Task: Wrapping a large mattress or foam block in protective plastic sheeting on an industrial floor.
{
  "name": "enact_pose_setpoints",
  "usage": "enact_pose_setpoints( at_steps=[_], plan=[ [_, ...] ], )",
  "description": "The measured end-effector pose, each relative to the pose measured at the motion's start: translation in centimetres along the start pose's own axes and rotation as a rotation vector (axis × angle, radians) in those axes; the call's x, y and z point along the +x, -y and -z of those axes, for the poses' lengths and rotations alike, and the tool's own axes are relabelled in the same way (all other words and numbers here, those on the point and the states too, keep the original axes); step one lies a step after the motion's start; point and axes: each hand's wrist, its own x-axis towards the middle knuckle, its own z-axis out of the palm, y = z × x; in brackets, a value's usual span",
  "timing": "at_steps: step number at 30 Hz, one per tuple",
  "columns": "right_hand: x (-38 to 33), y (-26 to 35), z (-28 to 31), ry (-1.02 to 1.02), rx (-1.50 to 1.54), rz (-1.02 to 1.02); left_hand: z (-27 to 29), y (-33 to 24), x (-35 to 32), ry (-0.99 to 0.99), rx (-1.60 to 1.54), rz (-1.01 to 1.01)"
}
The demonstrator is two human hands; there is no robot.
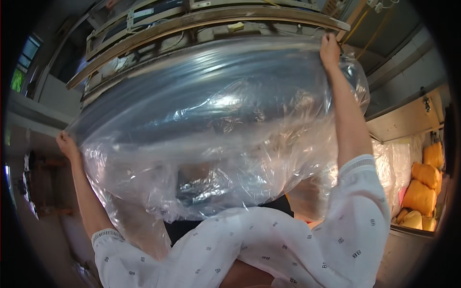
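Note:
A large clear plastic sheet (pixel 206 115) is stretched wide between my two hands and drapes toward my body in shiny folds. My left hand (pixel 66 144) is closed on its left edge, out at the far left. Up at the right, my right hand (pixel 330 50) grips the opposite upper corner in a closed fist, close to a long wooden rail (pixel 206 24). Through the film a dark, bluish surface shows; what it is cannot be made out. More loose plastic bulges out beyond my right forearm.
Behind the sheet stands a wooden frame with metal brackets (pixel 130 20), and a small yellow piece (pixel 236 27) lies beside the rail. Stacked orange bundles (pixel 420 197) sit in a lit compartment at the right. A window (pixel 26 60) is at the far left.

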Motion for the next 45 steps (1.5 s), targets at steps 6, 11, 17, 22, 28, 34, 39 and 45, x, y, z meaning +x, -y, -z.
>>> enact_pose_setpoints(
  at_steps=[6,11,17,22,28,34,39,45],
  plan=[
    [-1.8,-1.1,-1.5,0.113,0.339,-0.134,-7.5,3.1,-0.1,0.250,-0.364,0.393],
    [-0.5,-1.8,-2.3,0.096,0.154,-0.017,-12.8,1.6,1.9,0.311,-0.334,0.379],
    [0.2,-2.1,-2.4,0.104,0.038,-0.048,-15.9,-1.1,2.5,0.418,-0.334,0.426],
    [0.4,-2.4,-2.9,0.009,0.009,-0.072,-16.6,1.8,4.1,0.389,-0.263,0.392],
    [0.6,-2.9,-2.6,-0.057,-0.019,-0.263,-17.4,5.0,3.7,0.321,-0.032,0.450],
    [0.9,-3.5,-2.0,-0.110,0.164,-0.325,-17.5,7.4,4.1,0.252,-0.347,0.752],
    [0.9,-4.1,-3.2,-0.060,0.227,-0.381,-14.0,8.0,6.5,0.631,-0.135,0.457],
    [-0.3,-7.8,4.9,0.054,1.537,-0.789,-8.7,5.8,7.6,0.524,-0.512,0.589]
  ],
)
